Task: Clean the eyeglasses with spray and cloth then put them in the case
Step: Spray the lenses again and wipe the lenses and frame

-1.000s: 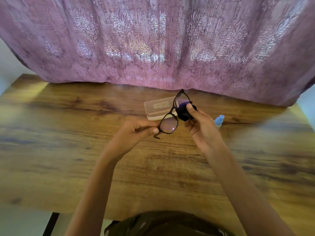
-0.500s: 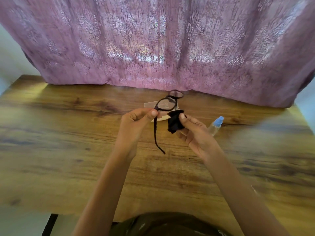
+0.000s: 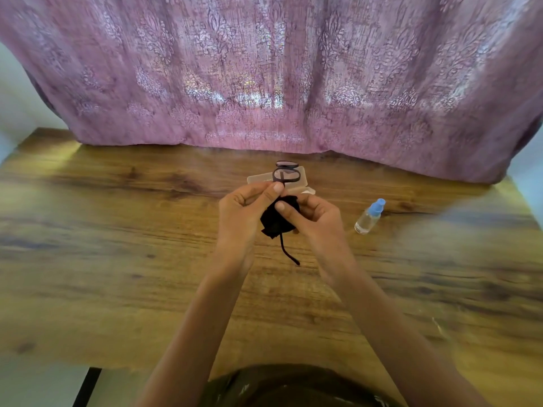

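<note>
Bare table (image 3: 117, 230) left; case (image 3: 302, 183) and spray bottle (image 3: 368, 217) crowd right.

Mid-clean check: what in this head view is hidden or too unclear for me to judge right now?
- Eyeglasses, head view: the temple arm passes behind the black cloth and the fingers; lens cleanliness is too small to judge.
- Case: largely behind the glasses and the left hand; open or shut unclear.
- Right hand: its contact with the frame is hidden by the cloth.
- Spray bottle: liquid level too small and blurred.
</note>
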`<state>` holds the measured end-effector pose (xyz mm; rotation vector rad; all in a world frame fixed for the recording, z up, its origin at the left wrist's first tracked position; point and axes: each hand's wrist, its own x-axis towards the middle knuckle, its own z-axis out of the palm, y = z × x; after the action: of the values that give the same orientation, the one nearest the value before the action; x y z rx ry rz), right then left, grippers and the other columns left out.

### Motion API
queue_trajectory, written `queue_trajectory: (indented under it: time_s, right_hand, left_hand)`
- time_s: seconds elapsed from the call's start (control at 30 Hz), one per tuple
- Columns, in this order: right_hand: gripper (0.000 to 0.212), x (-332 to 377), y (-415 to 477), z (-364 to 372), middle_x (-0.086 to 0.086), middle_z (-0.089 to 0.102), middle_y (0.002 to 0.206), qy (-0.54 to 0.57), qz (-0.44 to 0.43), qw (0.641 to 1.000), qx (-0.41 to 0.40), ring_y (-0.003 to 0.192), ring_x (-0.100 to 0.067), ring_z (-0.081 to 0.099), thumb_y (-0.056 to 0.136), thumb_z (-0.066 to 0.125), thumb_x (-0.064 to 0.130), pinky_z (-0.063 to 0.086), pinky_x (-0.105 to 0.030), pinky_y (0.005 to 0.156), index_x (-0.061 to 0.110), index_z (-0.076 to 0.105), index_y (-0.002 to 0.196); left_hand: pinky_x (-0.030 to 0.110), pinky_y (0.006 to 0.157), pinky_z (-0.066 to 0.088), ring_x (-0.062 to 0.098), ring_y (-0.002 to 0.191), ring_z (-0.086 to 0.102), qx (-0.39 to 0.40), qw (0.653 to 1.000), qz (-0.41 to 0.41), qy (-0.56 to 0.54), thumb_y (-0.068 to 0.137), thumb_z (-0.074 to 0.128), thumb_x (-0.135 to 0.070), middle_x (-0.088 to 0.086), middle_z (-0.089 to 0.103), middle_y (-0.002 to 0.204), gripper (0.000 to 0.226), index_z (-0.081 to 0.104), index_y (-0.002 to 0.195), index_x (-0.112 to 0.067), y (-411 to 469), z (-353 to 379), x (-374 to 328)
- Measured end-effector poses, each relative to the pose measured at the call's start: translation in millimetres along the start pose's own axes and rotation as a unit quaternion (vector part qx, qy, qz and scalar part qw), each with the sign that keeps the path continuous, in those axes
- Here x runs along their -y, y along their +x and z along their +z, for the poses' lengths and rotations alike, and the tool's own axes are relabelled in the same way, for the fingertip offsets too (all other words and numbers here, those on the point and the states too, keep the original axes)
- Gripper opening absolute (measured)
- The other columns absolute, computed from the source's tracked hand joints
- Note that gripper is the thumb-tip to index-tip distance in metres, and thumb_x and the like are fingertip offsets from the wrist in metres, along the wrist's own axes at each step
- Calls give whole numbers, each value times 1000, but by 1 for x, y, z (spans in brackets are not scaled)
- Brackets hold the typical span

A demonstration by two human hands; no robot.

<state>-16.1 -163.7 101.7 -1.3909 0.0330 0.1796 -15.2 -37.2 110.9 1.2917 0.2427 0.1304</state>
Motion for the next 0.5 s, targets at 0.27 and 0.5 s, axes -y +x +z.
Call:
queue_trajectory:
  time_s: [0.27,0.5]
  right_hand:
    - [13,-18,1,-1,-4,76,90,-111,16,992,53,86,-14,71,85,75,18,55,-27,75,10,69,94]
    - [18,-43,1,-9,7,74,82,-207,9,976,65,81,-7,69,81,79,18,53,-29,76,31,67,76]
  left_hand:
    - [7,72,48,0,87,70,-59,998,17,30,83,74,-24,-4,77,85,10,78,83,-15,8,-6,-6]
    - [18,81,50,9,88,72,-80,996,21,29,84,73,-23,0,77,85,8,77,82,-16,15,-10,-11]
